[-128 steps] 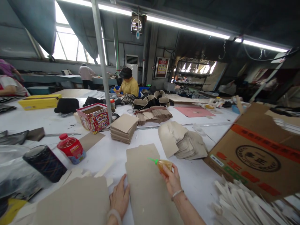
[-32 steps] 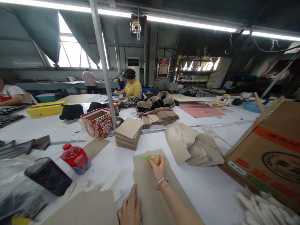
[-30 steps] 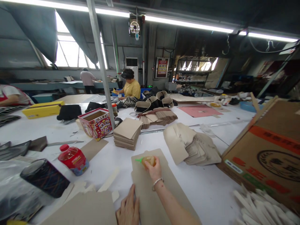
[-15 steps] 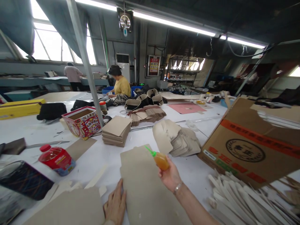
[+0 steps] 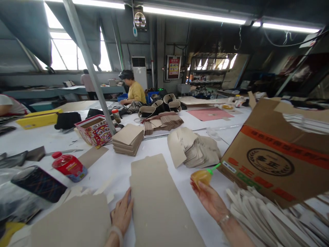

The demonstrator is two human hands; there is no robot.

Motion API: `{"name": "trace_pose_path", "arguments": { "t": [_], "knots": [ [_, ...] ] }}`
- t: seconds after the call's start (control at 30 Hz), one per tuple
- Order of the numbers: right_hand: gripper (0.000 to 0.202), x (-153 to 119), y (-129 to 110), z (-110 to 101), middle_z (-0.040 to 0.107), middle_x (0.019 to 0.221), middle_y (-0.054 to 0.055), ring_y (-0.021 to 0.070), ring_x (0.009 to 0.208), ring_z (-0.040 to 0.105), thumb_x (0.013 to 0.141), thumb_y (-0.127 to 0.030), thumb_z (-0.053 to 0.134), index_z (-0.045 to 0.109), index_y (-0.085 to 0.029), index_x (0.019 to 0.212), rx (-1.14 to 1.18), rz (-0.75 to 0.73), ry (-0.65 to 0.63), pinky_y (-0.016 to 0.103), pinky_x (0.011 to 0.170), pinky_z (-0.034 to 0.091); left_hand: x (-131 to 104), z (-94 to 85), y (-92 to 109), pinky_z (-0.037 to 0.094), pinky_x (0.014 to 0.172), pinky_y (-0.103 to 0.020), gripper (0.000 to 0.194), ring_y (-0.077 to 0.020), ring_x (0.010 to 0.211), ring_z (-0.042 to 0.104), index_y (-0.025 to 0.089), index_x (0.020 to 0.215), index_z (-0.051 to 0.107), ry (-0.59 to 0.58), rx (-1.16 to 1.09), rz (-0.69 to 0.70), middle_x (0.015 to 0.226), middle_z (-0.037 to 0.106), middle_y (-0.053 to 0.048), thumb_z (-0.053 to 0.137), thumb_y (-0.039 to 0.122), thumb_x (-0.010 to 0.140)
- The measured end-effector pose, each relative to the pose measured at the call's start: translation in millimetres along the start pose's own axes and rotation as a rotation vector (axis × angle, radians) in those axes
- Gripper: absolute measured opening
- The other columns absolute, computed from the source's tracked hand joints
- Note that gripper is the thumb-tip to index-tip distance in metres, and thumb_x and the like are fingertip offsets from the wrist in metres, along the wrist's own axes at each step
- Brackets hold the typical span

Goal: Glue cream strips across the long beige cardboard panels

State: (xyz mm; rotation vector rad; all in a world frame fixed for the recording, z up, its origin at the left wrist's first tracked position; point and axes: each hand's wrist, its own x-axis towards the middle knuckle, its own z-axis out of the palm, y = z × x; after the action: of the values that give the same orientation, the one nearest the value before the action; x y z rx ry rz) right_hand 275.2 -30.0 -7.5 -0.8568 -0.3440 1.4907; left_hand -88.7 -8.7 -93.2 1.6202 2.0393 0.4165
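A long grey-beige board point(image 5: 156, 199) lies on the white table in front of me. My left hand point(image 5: 122, 210) rests at its left edge, fingers extended and fingertips touching the edge. To the right of the board, my right hand point(image 5: 209, 197) is closed round a squeeze bottle point(image 5: 202, 177) of amber liquid. The bottle's green nozzle points up and to the right, away from the board. Another beige board point(image 5: 73, 219) lies left of my left hand.
Stacked boards point(image 5: 128, 139) and fanned pieces point(image 5: 194, 147) lie beyond. A large carton point(image 5: 269, 161) and a pile of strips point(image 5: 259, 212) are at right. A red bottle point(image 5: 70, 166) and patterned box point(image 5: 95, 130) stand left. A person in yellow point(image 5: 136, 91) sits across.
My right hand has moved right, off the board, with the squeeze bottle; its nozzle has swung from upper left to upper right. My left hand remains at the board's left edge. The view has shifted slightly.
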Motion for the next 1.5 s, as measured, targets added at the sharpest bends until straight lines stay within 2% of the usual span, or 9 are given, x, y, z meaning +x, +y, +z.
{"name": "trace_pose_path", "arguments": {
  "t": [0.2,0.3,0.37,0.5,0.57,0.67,0.83,1.03,1.5],
  "knots": [
    [0.049,46,-7,-33,0.065,0.091,0.006,0.0240,0.086,0.059,0.055,-0.035,0.070,0.056,-0.015,0.097,-1.001,-0.453,0.295,0.037,0.080,0.045,1,2.1,-2,0.025,0.098,-0.050,0.051,-0.0232,0.123,0.036,0.032,0.135,0.025,0.011,0.000,0.009,0.132,0.046,-0.001,0.022,0.046,0.086],
    [0.043,55,-9,-61,0.063,0.087,0.012,0.0302,0.089,0.056,0.051,-0.038,0.069,0.059,-0.014,0.085,-1.533,-0.480,0.421,0.040,0.079,0.042,1,2.6,-3,0.026,0.098,-0.049,0.051,-0.0232,0.123,0.036,0.032,0.135,0.026,0.019,0.009,0.021,0.132,0.045,-0.002,0.022,0.046,0.086],
    [0.043,45,-7,-75,0.062,0.089,0.014,0.0325,0.092,0.054,0.049,-0.039,0.069,0.059,-0.014,0.083,-1.683,-0.484,0.475,0.040,0.078,0.041,1,2.1,-3,0.026,0.098,-0.048,0.051,-0.0230,0.123,0.036,0.031,0.135,0.026,0.016,0.016,0.024,0.132,0.045,-0.003,0.021,0.045,0.086],
    [0.036,11,16,-68,0.063,0.074,0.006,0.0244,0.073,0.057,0.062,-0.044,0.062,0.058,-0.020,0.088,-1.460,-0.496,0.463,0.034,0.067,0.042,-1,-0.3,0,0.026,0.098,-0.047,0.051,-0.0225,0.123,0.037,0.029,0.135,0.027,0.012,0.008,0.021,0.131,0.046,-0.003,0.021,0.044,0.087],
    [0.023,8,33,-43,0.063,0.067,0.003,0.0200,0.064,0.057,0.072,-0.044,0.054,0.059,-0.022,0.080,-1.328,-0.430,0.259,0.029,0.062,0.042,-2,-1.5,2,0.026,0.099,-0.048,0.051,-0.0223,0.123,0.036,0.030,0.135,0.027,0.010,-0.004,0.018,0.132,0.045,-0.002,0.021,0.044,0.086],
    [0.023,38,52,9,0.063,0.064,0.002,0.0174,0.063,0.056,0.077,-0.035,0.046,0.058,-0.020,0.065,-1.375,-0.399,0.078,0.025,0.059,0.041,-3,-2.9,4,0.026,0.099,-0.048,0.051,-0.0226,0.124,0.035,0.030,0.135,0.028,0.010,-0.013,0.014,0.133,0.045,-0.002,0.022,0.044,0.086],
    [0.015,112,70,61,0.067,0.071,0.006,0.0178,0.071,0.060,0.074,-0.027,0.051,0.061,-0.018,0.066,-1.624,-0.207,0.227,0.025,0.063,0.040,-4,-2.9,5,0.026,0.099,-0.048,0.050,-0.0223,0.123,0.036,0.030,0.135,0.027,-0.001,-0.004,0.008,0.134,0.044,-0.002,0.023,0.042,0.086],
    [0.013,127,87,59,0.067,0.082,0.010,0.0233,0.078,0.062,0.071,-0.029,0.053,0.062,-0.019,0.075,-1.755,-0.106,0.329,0.031,0.064,0.041,-2,0.8,1,0.028,0.098,-0.048,0.050,-0.0224,0.123,0.036,0.031,0.136,0.025,0.005,0.012,0.029,0.136,0.041,0.000,0.021,0.042,0.087],
    [0.015,123,86,54,0.068,0.083,0.009,0.0238,0.080,0.062,0.072,-0.022,0.050,0.063,-0.020,0.078,-1.813,-0.102,0.282,0.031,0.066,0.041,-2,1.2,1,0.028,0.096,-0.048,0.048,-0.0229,0.120,0.038,0.037,0.135,0.024,0.001,0.042,0.057,0.137,0.039,0.003,0.022,0.042,0.087]
  ]
}}
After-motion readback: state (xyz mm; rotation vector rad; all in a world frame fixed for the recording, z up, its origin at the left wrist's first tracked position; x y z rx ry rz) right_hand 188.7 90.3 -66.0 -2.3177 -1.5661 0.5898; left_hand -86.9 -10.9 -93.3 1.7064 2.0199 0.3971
